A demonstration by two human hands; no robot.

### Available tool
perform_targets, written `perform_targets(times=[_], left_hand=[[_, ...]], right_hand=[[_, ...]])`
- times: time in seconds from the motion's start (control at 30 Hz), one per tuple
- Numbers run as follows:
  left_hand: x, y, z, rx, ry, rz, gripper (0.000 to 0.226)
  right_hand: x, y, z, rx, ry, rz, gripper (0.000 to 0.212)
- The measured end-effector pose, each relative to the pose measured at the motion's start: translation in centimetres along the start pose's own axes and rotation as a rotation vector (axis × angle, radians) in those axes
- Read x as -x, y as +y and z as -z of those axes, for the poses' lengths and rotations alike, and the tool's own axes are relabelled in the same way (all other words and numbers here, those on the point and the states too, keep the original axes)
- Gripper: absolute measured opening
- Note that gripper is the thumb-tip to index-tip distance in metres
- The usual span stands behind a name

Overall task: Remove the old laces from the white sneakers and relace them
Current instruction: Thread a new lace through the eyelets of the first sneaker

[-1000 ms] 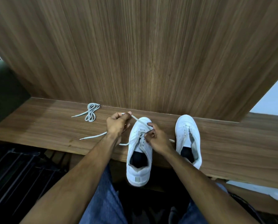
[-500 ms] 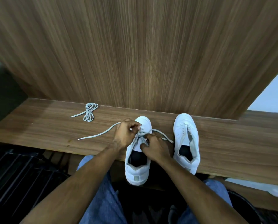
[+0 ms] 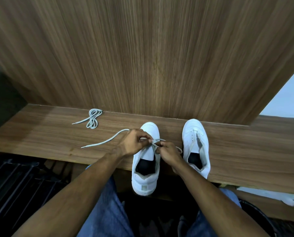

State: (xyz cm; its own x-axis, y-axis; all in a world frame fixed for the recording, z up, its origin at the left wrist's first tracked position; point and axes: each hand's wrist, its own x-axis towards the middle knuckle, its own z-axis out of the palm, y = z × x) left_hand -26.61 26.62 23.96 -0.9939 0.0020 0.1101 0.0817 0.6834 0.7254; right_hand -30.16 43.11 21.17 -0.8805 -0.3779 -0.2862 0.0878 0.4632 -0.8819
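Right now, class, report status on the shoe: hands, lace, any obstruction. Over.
Left hand and right hand both pinch the lace at the left sneaker. Right sneaker unlaced. Spare lace lies clear.

1. In front of me runs a brown wooden shelf [image 3: 236,151], backed by an upright panel of the same wood.
2. The near sneaker [image 3: 147,171] rests on it, toe toward the panel, heel overhanging the front edge.
3. Just right of that sneaker stands the second sneaker [image 3: 195,144], also toe to the panel.
4. Left of the near sneaker trails a loose lace [image 3: 105,141].
5. Farther left, close to the panel, lies a bundled lace [image 3: 92,118].
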Motion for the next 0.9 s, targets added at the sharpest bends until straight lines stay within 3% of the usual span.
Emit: perform_targets(times=[0.1, 0.2, 0.33, 0.9], left_hand=[[0.5, 0.3, -0.1, -0.341, -0.127, 0.083, 0.018], [0.6, 0.6, -1.2, -0.423, -0.061, 0.252, 0.021], [0.1, 1.1, -2.3, -0.557, -0.018, 0.27, 0.023], [0.3, 1.0, -2.4, -0.528, -0.006, 0.335, 0.026]], right_hand=[[-0.1, -0.1, -0.4, 0.026, 0.017, 0.028, 0.016], [0.0, 0.0, -0.3, -0.043, 0.014, -0.008, 0.016], [-0.3, 0.3, -0.1, -0.089, 0.008, -0.052, 0.015], [0.0, 0.6, 0.3, -0.189, -0.009, -0.019, 0.028]])
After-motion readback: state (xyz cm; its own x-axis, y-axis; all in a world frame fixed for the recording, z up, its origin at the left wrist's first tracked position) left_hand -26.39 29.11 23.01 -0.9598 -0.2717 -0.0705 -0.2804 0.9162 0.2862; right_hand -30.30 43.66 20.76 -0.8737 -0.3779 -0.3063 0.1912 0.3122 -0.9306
